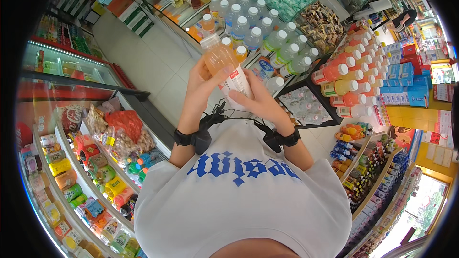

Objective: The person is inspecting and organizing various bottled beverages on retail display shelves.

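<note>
A clear plastic drink bottle (218, 59) with an orange-pink liquid, a white cap and a white label is tilted in front of my chest. My left hand (200, 82) wraps around its left side, with the thumb across the front. On the lower right, my right hand (256, 96) grips the label, and its thumb presses near the base. Just beyond the held bottle stand rows of capped drink bottles (239, 30) on a glass-topped counter. A small orange bottle (207, 25) is at the near edge of that group.
An open-fronted drinks cooler (114, 182) curves along my left, with bagged goods (125, 129) inside. To the right are a stand of orange and yellow bottles (344, 75), blue cartons (405, 82) and stocked shelves (373, 175). A person (405, 19) is farther back at right.
</note>
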Demonstrator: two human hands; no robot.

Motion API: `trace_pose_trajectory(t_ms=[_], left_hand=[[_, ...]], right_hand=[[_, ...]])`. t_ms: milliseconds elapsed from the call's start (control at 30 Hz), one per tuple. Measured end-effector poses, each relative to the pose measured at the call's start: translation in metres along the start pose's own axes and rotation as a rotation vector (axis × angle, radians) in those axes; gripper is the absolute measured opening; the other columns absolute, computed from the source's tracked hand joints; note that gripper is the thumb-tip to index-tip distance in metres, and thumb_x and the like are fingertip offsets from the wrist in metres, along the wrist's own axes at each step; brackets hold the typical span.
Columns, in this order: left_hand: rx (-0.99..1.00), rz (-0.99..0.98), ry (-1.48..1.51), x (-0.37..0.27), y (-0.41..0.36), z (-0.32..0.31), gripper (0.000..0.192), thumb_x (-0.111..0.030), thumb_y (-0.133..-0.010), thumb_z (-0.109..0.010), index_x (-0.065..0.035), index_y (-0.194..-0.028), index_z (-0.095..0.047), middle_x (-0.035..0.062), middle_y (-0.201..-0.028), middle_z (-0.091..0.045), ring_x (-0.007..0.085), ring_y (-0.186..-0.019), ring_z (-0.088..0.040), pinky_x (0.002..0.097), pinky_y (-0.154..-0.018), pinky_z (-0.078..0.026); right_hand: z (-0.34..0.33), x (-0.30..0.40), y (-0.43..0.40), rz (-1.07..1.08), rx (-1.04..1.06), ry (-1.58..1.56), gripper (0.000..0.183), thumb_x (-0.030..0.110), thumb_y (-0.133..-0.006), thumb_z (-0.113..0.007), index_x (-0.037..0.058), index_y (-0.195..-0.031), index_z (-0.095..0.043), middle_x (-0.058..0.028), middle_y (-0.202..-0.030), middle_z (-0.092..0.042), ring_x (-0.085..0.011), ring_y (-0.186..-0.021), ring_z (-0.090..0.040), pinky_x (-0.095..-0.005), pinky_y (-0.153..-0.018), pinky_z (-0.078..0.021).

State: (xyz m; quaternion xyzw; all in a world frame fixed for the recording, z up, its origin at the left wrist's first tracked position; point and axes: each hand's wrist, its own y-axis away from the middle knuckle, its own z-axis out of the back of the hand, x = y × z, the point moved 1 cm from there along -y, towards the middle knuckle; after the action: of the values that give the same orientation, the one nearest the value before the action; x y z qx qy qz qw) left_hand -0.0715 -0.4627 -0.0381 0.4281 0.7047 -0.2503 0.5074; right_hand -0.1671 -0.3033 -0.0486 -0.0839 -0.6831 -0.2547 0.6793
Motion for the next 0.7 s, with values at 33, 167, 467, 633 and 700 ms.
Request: trace_pose_trajectory(t_ms=[33, 167, 467, 633, 700], left_hand=[[-0.027, -0.028, -0.026, -0.001, 0.001, 0.006, 0.056, -0.013, -0.084, -0.082, 0.0014, -0.132, -0.058, 0.0075, -0.121, -0.068, 0.0156, -0.110, -0.065, 0.0330, -0.096, -0.050], [0.009, -0.212, -0.422, -0.009, 0.001, 0.025, 0.068, -0.013, -0.074, -0.089, 0.0034, -0.132, -0.057, 0.0129, -0.121, -0.068, 0.0168, -0.114, -0.065, 0.0343, -0.099, -0.051], [0.282, 0.031, -0.704, 0.002, 0.006, 0.044, 0.064, -0.016, -0.068, -0.089, 0.0023, -0.124, -0.064, 0.0177, -0.109, -0.072, 0.0268, -0.102, -0.071, 0.0356, -0.090, -0.054], [0.390, 0.118, -0.625, 0.023, -0.005, 0.043, 0.072, -0.014, -0.068, -0.090, 0.0003, -0.132, -0.058, 0.0136, -0.117, -0.070, 0.0221, -0.108, -0.068, 0.0358, -0.097, -0.052], [0.348, 0.154, -0.507, 0.019, -0.017, 0.043, 0.076, -0.013, -0.068, -0.092, 0.0008, -0.133, -0.055, 0.0121, -0.118, -0.069, 0.0204, -0.109, -0.068, 0.0354, -0.098, -0.053]], right_hand=[[-0.005, 0.002, -0.001, 0.173, -0.015, 0.147, 0.076, 0.024, -0.092, -0.073, -0.0002, -0.152, -0.034, -0.0189, -0.133, -0.057, -0.0233, -0.119, -0.060, -0.0348, -0.098, -0.0492], [-0.018, -0.013, -0.014, 0.360, -0.052, 0.188, 0.071, 0.014, -0.099, -0.060, 0.0017, -0.158, -0.021, -0.0252, -0.149, -0.046, -0.0308, -0.138, -0.049, -0.0419, -0.111, -0.0419], [-0.034, 0.001, -0.027, 0.340, -0.277, 0.182, 0.044, 0.022, -0.089, -0.077, 0.0017, -0.125, -0.063, -0.0139, -0.115, -0.071, -0.0247, -0.106, -0.070, -0.0364, -0.095, -0.0531], [-0.020, -0.007, -0.024, 0.267, -0.294, 0.244, 0.042, 0.026, -0.088, -0.079, 0.0015, -0.120, -0.065, -0.0152, -0.110, -0.072, -0.0241, -0.093, -0.072, -0.0347, -0.085, -0.0566], [-0.015, -0.001, -0.024, 0.286, -0.371, 0.267, 0.043, 0.025, -0.089, -0.078, 0.0013, -0.122, -0.064, -0.0156, -0.110, -0.072, -0.0236, -0.094, -0.072, -0.0342, -0.086, -0.0573]])
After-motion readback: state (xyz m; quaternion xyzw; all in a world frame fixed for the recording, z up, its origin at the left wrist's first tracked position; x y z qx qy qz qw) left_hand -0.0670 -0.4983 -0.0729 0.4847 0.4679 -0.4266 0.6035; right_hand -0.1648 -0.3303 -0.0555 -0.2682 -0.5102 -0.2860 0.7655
